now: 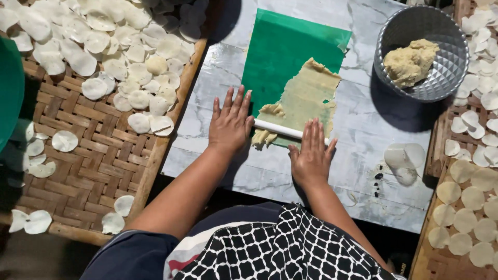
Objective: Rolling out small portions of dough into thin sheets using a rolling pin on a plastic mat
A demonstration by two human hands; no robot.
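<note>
A white rolling pin (278,129) lies across the near end of a green plastic sheet (280,46) on a marble-patterned board (363,129). Thin yellowish dough (307,96) is spread flat on the sheet beyond the pin, with small lumps at its near edge. My left hand (231,124) rests flat on the pin's left end, fingers spread. My right hand (312,153) presses flat on its right end, fingers together.
A silver faceted bowl (446,78) holding a lump of dough (411,61) stands at the back right. Woven bamboo trays (88,171) on the left and right (446,259) carry several thin round dough discs (129,57). A green tub edge (10,88) shows far left.
</note>
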